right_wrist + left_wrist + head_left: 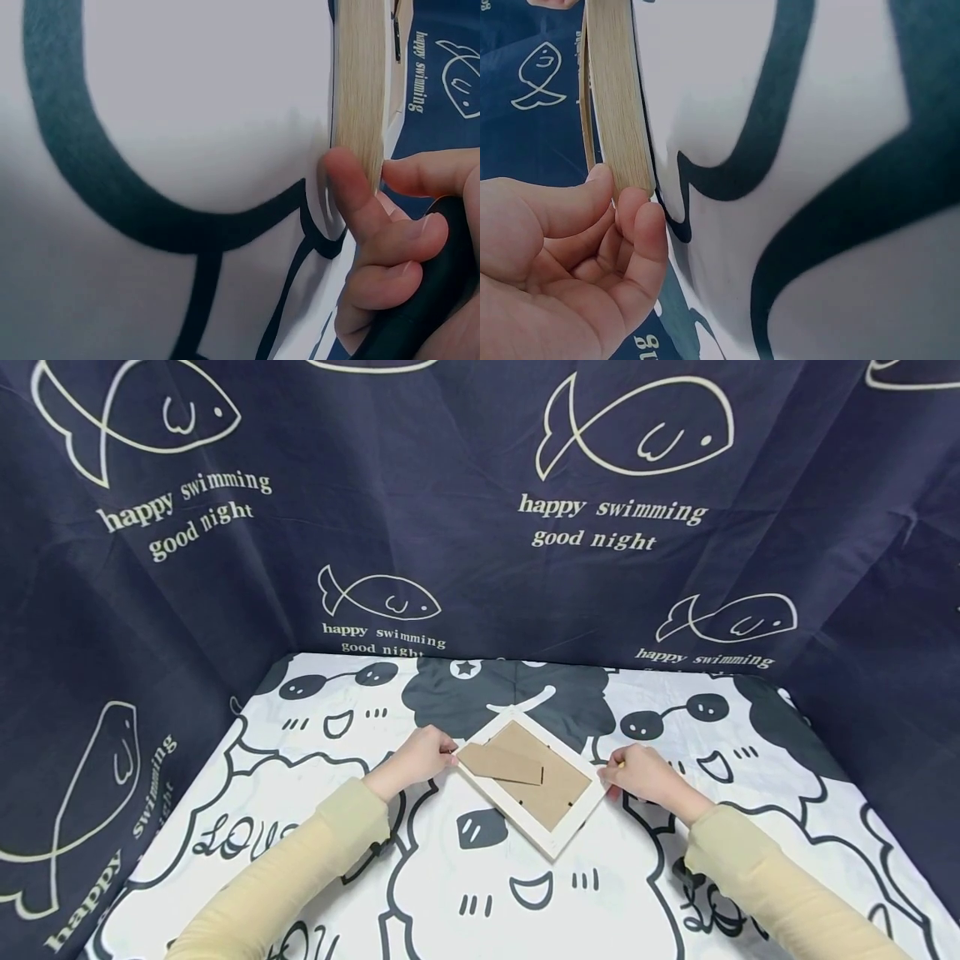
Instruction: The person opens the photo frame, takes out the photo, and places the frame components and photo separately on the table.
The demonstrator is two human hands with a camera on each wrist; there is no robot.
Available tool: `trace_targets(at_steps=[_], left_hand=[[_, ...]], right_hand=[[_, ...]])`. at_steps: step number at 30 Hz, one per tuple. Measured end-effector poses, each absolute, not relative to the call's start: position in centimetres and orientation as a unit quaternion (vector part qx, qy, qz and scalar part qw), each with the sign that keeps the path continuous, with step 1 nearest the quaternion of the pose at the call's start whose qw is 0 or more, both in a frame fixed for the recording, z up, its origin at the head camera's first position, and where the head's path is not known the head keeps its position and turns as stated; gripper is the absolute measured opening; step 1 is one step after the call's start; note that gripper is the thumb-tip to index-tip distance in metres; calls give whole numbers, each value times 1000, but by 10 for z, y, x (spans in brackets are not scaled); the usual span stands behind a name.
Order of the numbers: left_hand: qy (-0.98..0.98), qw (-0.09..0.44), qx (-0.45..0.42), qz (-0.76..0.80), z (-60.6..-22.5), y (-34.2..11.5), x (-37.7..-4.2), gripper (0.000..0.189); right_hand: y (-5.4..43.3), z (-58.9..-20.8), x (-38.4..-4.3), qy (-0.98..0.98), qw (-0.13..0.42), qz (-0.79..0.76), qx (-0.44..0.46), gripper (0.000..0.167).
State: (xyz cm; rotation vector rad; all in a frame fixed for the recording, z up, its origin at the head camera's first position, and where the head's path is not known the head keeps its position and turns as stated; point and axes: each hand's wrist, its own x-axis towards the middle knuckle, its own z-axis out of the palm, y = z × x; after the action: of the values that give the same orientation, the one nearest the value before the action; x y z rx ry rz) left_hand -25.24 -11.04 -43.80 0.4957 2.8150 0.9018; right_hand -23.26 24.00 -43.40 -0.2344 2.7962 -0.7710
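Observation:
A picture frame [542, 832] with a white rim lies face down, turned cornerwise, its brown backing board [557, 803] showing. A cardboard stand flap [501, 763] slants across the board. At the left corner my left hand [422, 755] pinches the frame between thumb and fingers; its wooden side [619, 97] fills the gap in the left wrist view. My right hand [643, 772] grips the opposite corner, thumb and forefinger on the wooden side [360, 82]. Its other fingers curl round a black handle [424, 300] with an orange edge; the rest of that tool is hidden.
The table is covered with a white cloth [540, 927] printed with black cartoon sheep. Navy curtains [480, 510] with fish drawings and lettering stand behind it and on both sides.

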Motion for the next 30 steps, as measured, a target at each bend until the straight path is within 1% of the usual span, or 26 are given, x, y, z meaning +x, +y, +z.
trace_targets(at_steps=[7, 13, 21, 30], left_hand=[[936, 68, 165, 305, -437, -110, -258, 9], [936, 75, 155, 307, -438, -109, -264, 10], [923, 109, 132, 344, -437, -108, -271, 11], [914, 132, 103, 370, -437, -108, -278, 10]], right_hand=[[238, -433, -229, 957, 119, -258, -64, 25], [237, -431, -226, 954, 129, -265, -48, 25], [234, -427, -222, 950, 148, -274, -34, 24], [231, -429, -215, 948, 148, -282, -25, 23]])
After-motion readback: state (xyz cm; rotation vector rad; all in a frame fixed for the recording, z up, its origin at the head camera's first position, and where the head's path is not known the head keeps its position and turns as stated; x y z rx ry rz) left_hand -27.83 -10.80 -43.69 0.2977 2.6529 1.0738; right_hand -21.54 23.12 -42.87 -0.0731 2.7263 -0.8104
